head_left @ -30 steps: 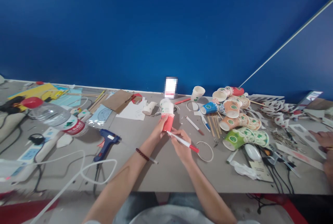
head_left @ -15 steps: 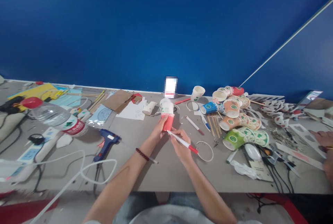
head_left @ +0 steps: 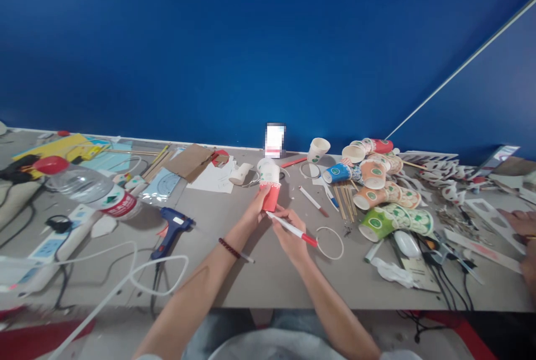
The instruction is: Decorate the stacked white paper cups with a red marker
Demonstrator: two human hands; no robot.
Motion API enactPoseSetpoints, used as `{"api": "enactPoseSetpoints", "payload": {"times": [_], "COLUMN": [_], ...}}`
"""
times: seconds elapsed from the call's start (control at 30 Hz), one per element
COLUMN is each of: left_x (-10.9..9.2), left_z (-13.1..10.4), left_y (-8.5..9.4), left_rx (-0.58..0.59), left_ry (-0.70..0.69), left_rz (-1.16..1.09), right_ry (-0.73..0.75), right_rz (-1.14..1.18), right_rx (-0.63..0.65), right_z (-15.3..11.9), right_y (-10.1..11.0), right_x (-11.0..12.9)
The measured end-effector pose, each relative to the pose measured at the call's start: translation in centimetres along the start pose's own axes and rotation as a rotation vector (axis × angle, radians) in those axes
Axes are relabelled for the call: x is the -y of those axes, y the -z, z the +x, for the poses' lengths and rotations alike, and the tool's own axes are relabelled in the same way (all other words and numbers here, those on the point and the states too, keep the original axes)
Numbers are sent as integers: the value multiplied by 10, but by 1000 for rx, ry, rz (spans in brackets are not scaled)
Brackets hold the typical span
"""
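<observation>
My left hand (head_left: 253, 209) is closed around a red paper cup (head_left: 271, 199), whose patterned rim faces away from me. Beyond the red cup, and seemingly joined to it, is a white paper cup (head_left: 268, 170) with green marks. In my right hand (head_left: 291, 244) is a white marker (head_left: 299, 233) with a red end, held like a pen. Its tip lies close to the near end of the red cup; whether it touches cannot be made out. My left fingertips are partly hidden.
A water bottle (head_left: 96, 190), a blue glue gun (head_left: 171, 231) and a power strip (head_left: 62, 248) lie left. A phone (head_left: 274, 139) leans on the blue wall. Rightward are paper cups (head_left: 379, 221), wooden sticks (head_left: 345, 202) and a mouse (head_left: 407, 244). Another person's hand (head_left: 519, 221) is far right.
The marker's tip has shifted slightly down and left, and my right hand has moved a little with it. The red cup has turned slightly in my left hand.
</observation>
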State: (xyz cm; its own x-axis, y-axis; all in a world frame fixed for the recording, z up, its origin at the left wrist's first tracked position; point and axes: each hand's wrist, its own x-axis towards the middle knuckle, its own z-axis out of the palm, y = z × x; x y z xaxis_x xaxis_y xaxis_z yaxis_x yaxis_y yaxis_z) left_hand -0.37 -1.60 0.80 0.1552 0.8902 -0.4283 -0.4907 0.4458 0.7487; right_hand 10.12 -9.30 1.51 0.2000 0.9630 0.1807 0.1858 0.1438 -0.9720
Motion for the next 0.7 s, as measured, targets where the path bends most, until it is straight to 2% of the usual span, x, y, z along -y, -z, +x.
{"api": "enactPoseSetpoints", "payload": {"times": [0.17, 0.33, 0.5, 0.7], "left_x": [0, 2, 2, 1], "left_z": [0, 4, 2, 2], "left_y": [0, 2, 3, 2], "left_rx": [32, 12, 72, 41], "left_ry": [-32, -14, -46, -36], "left_rz": [15, 60, 49, 26], "right_ry": [-28, 33, -11, 9], "right_rz": [-21, -48, -21, -36], "right_rx": [-27, 32, -9, 18], "right_z": [0, -2, -3, -4], "right_y": [1, 0, 0, -1], "right_x": [-1, -4, -3, -4]}}
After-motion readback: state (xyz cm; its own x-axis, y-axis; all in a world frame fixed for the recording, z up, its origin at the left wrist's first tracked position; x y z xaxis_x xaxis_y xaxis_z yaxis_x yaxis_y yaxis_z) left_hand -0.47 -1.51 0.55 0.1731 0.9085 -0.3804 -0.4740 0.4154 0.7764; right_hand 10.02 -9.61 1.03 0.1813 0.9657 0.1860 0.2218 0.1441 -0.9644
